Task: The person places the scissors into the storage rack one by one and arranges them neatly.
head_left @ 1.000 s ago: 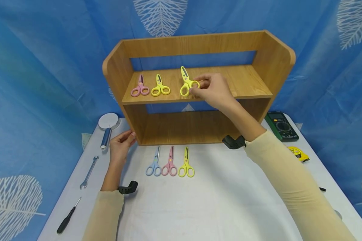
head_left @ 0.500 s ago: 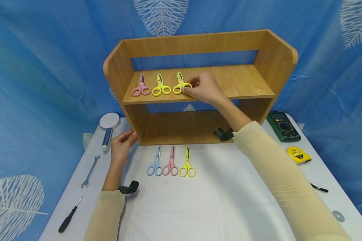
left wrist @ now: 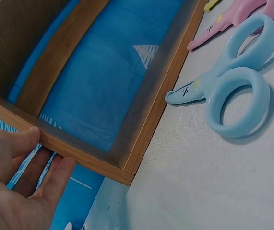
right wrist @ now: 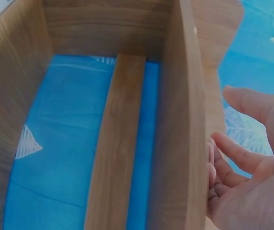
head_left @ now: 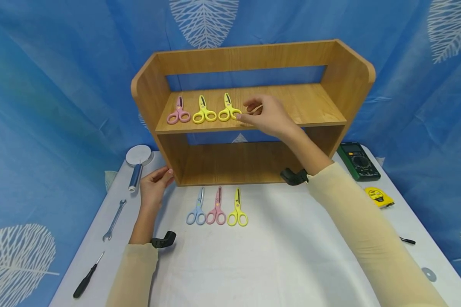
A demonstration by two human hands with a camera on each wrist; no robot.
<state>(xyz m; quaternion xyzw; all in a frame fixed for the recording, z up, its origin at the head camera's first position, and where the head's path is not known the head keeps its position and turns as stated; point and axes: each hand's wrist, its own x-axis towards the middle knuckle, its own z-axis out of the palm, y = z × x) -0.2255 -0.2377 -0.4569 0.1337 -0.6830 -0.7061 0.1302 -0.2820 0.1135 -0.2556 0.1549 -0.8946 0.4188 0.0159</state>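
Note:
My left hand [head_left: 153, 185] holds the lower left side of a two-tier wooden shelf [head_left: 246, 51]. In the left wrist view its thumb lies on the front edge, other fingers against the outer side. My right hand [head_left: 270, 115] is over the upper board, thumb and fingers spread apart. Its thumb tip overlaps a handle loop of yellow scissors [head_left: 224, 114] lying there. Left of these lie another yellow pair of scissors [head_left: 204, 115] and a pink pair [head_left: 178, 115]. On the table before the shelf are blue scissors [head_left: 196, 213], pink scissors [head_left: 216, 213] and yellow scissors [head_left: 237, 215].
On the left of the white table [head_left: 276, 264] are a white round object [head_left: 138, 154], a blue cylinder [head_left: 135, 178], a wrench [head_left: 114, 219] and a screwdriver [head_left: 85, 281]. On the right are a multimeter [head_left: 359, 161], a tape measure [head_left: 379, 197] and a grey disc [head_left: 429, 274].
My right hand has moved the yellow scissors left and down onto the upper board beside the other yellow pair, then let go and drawn slightly right. The left hand stays put.

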